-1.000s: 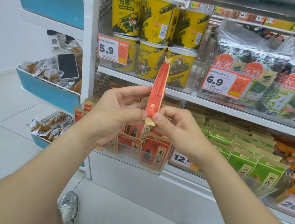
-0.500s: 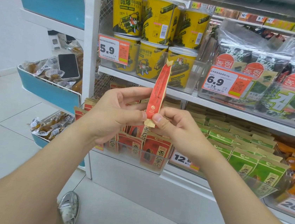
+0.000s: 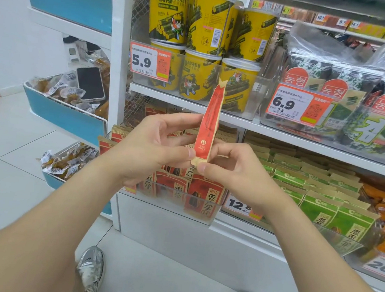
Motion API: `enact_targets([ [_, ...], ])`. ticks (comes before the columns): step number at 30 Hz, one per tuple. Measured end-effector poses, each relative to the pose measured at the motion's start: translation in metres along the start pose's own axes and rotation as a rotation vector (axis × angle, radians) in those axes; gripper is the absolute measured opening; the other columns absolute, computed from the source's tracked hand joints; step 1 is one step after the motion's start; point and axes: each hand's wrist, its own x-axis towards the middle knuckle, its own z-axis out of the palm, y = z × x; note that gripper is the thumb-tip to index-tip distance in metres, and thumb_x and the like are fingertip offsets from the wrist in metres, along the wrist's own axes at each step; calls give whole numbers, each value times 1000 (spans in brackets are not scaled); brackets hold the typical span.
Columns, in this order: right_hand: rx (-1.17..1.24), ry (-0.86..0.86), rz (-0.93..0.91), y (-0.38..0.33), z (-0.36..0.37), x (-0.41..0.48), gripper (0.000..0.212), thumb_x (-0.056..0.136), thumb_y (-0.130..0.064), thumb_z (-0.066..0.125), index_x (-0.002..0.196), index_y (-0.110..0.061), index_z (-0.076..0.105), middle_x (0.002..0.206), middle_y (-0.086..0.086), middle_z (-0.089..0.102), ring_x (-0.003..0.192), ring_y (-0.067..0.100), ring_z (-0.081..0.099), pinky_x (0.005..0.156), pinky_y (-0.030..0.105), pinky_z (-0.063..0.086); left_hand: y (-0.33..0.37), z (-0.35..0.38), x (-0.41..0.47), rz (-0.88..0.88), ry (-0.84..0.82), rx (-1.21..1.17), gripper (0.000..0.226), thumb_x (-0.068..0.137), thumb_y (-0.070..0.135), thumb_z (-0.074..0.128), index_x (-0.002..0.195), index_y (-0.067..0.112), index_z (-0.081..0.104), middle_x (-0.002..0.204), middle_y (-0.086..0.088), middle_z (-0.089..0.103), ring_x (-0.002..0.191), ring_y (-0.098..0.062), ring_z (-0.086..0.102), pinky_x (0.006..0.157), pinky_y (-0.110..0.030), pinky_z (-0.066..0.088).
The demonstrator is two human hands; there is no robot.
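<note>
A red and tan snack packet [image 3: 210, 121] stands upright, edge-on, in front of the shelves. My left hand [image 3: 149, 150] pinches its lower part from the left between thumb and fingers. From the right, my right hand [image 3: 230, 171] pinches the tan bottom seam with thumb and forefinger. Below my hands sits a clear bin [image 3: 179, 206] of matching red sunflower-seed packets.
Yellow seaweed-roll tubs [image 3: 207, 25] fill the upper shelf, with seaweed packs [image 3: 350, 96] to their right. Green seed packets [image 3: 319, 198] stand right of the red ones. A phone [image 3: 90, 83] lies in a blue side basket of wrapped snacks. My shoes [image 3: 89, 271] are on the white tile floor.
</note>
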Motion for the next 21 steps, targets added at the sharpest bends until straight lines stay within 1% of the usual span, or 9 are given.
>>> enact_targets([
  [1, 11, -5, 2, 0, 0, 1, 13, 91, -21, 82, 87, -12, 74, 112, 16, 78, 107, 39, 74, 104, 63, 55, 0, -1, 0, 3, -3, 12, 68, 96, -18, 65, 154, 15, 55, 151, 0, 64, 136, -23, 65, 107, -74, 49],
  [3, 13, -12, 1, 2, 0, 2, 11, 91, -22, 83, 86, -16, 75, 116, 13, 77, 109, 38, 75, 104, 62, 55, 1, -2, -1, 12, -5, 39, 69, 96, -18, 66, 154, 17, 56, 151, 3, 64, 137, -21, 64, 107, -67, 54],
  [5, -2, -13, -3, 4, 0, 3, 10, 93, -18, 83, 88, -14, 76, 119, 9, 76, 109, 35, 75, 103, 61, 56, 2, -3, -1, 21, -4, 68, 69, 95, -18, 67, 153, 18, 57, 147, 4, 67, 136, -18, 64, 106, -62, 56],
  [9, -23, -13, -8, 5, 0, 4, 11, 94, -14, 83, 91, -6, 77, 121, 8, 74, 109, 34, 75, 102, 61, 57, 3, -6, -2, 35, -2, 99, 69, 93, -17, 70, 150, 19, 59, 142, 6, 70, 133, -16, 66, 102, -53, 60],
  [12, -27, -11, -14, 6, 0, 5, 10, 93, -16, 84, 90, -8, 78, 120, 10, 75, 109, 35, 75, 102, 62, 56, 2, -7, -2, 37, 2, 105, 68, 93, -17, 70, 149, 20, 60, 141, 7, 71, 132, -15, 67, 99, -49, 62],
  [15, -52, 18, -11, 4, 1, 3, 11, 90, -17, 87, 87, -10, 79, 116, 6, 77, 105, 29, 77, 101, 58, 58, 2, -8, -3, 36, -7, 101, 68, 94, -18, 69, 149, 20, 60, 143, 6, 70, 132, -17, 67, 100, -48, 62],
  [16, -60, 42, -12, 3, 2, 3, 14, 87, -18, 89, 86, -10, 79, 113, 4, 78, 102, 28, 77, 98, 56, 60, 2, -9, -3, 36, -17, 103, 68, 94, -17, 68, 150, 20, 59, 144, 5, 69, 132, -19, 67, 99, -49, 62],
  [18, -57, 103, -24, 2, 3, 3, 28, 76, -25, 96, 85, -8, 76, 108, 3, 79, 95, 30, 78, 90, 57, 63, 2, -10, -3, 23, -36, 97, 70, 95, -18, 68, 152, 21, 57, 145, 3, 68, 131, -22, 68, 98, -55, 62],
  [21, -69, 191, -58, 5, 7, 4, 52, 58, -48, 103, 78, -12, 70, 105, 5, 78, 90, 37, 77, 78, 59, 64, 2, -5, -4, 24, -55, 105, 69, 94, -20, 67, 150, 18, 57, 144, 1, 69, 127, -26, 70, 101, -61, 59],
])
